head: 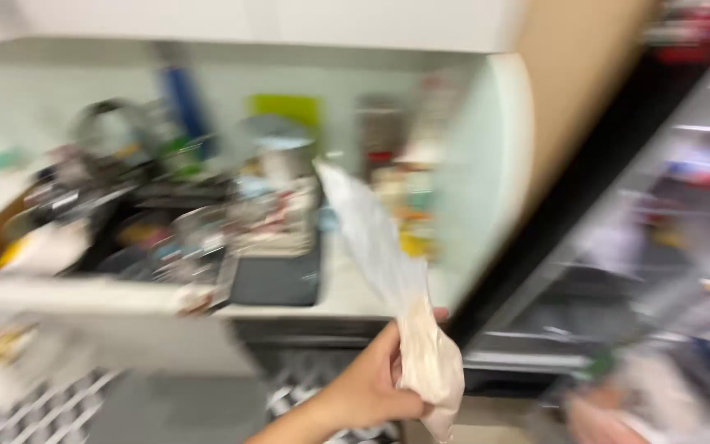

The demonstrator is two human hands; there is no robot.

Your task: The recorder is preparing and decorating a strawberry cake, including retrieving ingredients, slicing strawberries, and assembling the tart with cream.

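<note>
One hand [369,386], which side I cannot tell, is closed around the lower end of a pale plastic bag [388,271]. The bag's long axis runs up and to the left from the hand. Beyond it lies a cluttered white counter [347,300] with a dark mat [277,279]; an open fridge [618,271] stands to the right.

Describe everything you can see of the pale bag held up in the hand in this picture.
The pale bag looks like thin, crinkled plastic, whitish and slightly see-through, blurred by motion. It is long and narrow, slanting from its upper end near the counter area down to a bunched, pinkish lower part. One hand closes its grip around that lower part, thumb across the front. What it contains cannot be made out. Nothing else touches it; it hangs in the air before the counter edge.
</note>
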